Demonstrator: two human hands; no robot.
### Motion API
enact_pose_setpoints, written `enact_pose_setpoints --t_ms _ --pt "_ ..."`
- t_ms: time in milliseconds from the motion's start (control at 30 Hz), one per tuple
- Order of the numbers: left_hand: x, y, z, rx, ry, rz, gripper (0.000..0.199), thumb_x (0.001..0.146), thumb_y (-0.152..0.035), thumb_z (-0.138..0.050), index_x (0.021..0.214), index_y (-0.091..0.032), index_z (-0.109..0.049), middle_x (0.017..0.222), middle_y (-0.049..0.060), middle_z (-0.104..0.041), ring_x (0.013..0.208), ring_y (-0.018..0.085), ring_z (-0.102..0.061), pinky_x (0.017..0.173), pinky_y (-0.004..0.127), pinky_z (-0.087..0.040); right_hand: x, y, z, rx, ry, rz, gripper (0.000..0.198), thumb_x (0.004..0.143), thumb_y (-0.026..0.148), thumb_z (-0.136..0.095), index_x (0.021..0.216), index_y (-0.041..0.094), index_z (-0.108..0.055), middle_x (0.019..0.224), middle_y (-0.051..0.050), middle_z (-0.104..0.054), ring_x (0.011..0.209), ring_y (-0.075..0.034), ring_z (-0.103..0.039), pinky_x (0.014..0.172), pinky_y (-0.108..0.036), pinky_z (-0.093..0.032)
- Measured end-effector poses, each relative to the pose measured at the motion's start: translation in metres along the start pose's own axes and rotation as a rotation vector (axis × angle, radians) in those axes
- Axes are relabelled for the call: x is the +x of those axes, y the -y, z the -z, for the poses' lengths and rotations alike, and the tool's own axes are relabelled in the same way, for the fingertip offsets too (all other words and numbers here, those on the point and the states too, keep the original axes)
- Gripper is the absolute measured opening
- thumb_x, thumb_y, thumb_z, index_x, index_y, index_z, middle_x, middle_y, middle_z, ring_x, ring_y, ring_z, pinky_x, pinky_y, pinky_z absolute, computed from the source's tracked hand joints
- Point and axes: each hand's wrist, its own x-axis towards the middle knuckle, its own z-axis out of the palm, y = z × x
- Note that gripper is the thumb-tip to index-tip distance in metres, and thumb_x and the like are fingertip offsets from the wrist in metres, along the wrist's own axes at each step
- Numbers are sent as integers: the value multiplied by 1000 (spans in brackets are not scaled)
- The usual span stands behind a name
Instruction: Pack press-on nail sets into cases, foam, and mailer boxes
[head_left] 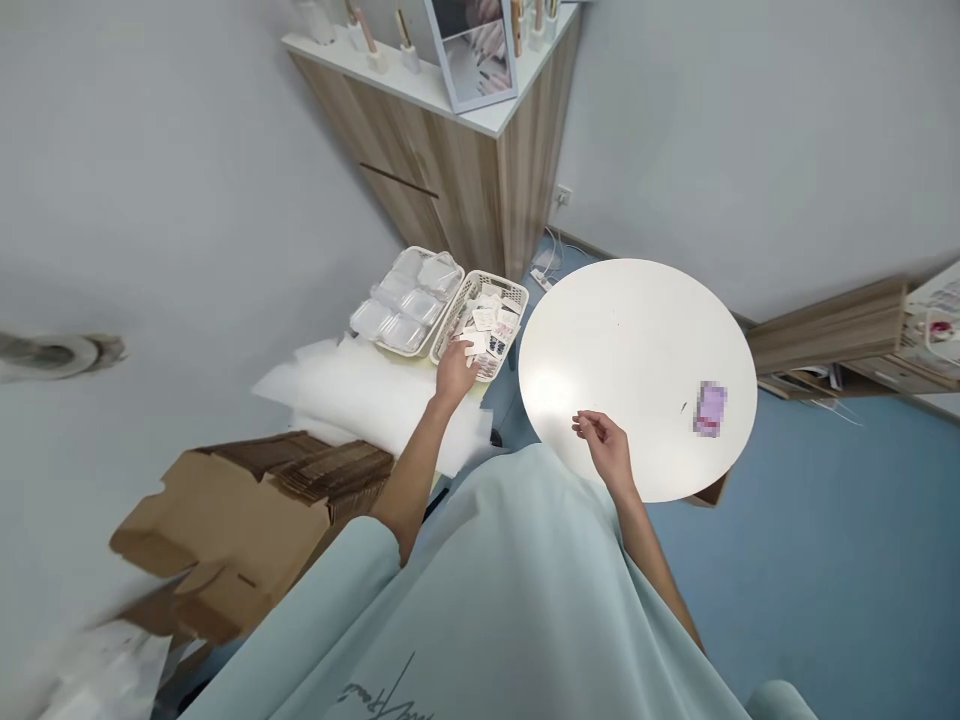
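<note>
My left hand reaches into a white plastic basket of small printed cards and packets. Its fingers are spread, and the fingertips rest at a plain white card; no firm grip on it shows. Over the near left edge of a round white table is my right hand, its fingers curled loosely together with nothing visible in them. A second basket, filled with clear plastic boxes, stands left of the card basket.
White foam sheets lie below the baskets, beside a stack of brown cardboard boxes. A blurred purple item lies on the table's right side. A wooden cabinet stands behind the baskets. White cables run along the floor.
</note>
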Motion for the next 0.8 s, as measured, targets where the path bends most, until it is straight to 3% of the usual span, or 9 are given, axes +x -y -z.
enact_pose_setpoints --t_ms 67,200,367,500,600,700,800 --pt "24 8 1 134 80 -93 50 86 -7 -63 136 -9 -66 147 24 -68 139 37 -61 122 47 -44 -6 4 -13 9 -52 -9 44 95 64 -72 115 24 -78 119 -12 -83 108 -30 -81 106 -55 -63" --pt "51 20 2 362 239 -201 45 87 -6 -60 131 -10 -71 134 23 -75 136 38 -61 116 46 -46 -20 7 -33 15 -162 -46 49 95 66 -73 116 22 -78 119 -13 -83 108 -30 -80 106 -55 -63" --pt "55 28 10 348 265 -190 31 98 -13 -54 120 -12 -76 127 23 -77 128 37 -65 107 46 -50 -36 0 -47 28 -274 -88 50 93 68 -74 114 22 -79 119 -13 -83 108 -31 -80 104 -55 -63" --pt "50 25 20 73 109 -134 29 103 -21 -52 113 -15 -79 122 20 -79 115 33 -71 104 43 -51 -37 -2 -53 44 -297 -91 51 92 69 -75 112 22 -79 118 -13 -83 107 -31 -81 104 -56 -64" --pt "36 8 23 -306 -28 4 22 99 -35 -68 108 -18 -78 115 14 -81 102 29 -75 97 40 -56 -28 5 -56 56 -256 -64 52 91 69 -76 112 22 -79 117 -13 -83 106 -31 -81 104 -55 -64" --pt "8 -23 20 -736 129 199 41 82 -53 -89 98 -18 -75 93 9 -79 88 27 -78 84 39 -60 -14 20 -56 65 -186 -17 51 91 69 -76 112 22 -79 116 -13 -83 105 -30 -81 103 -52 -63" --pt "-32 -61 13 -931 318 244 58 67 -64 -98 92 -18 -75 87 8 -77 89 25 -78 83 35 -59 3 36 -51 50 -139 27 50 89 67 -78 111 23 -80 111 -11 -83 99 -28 -81 100 -49 -63"
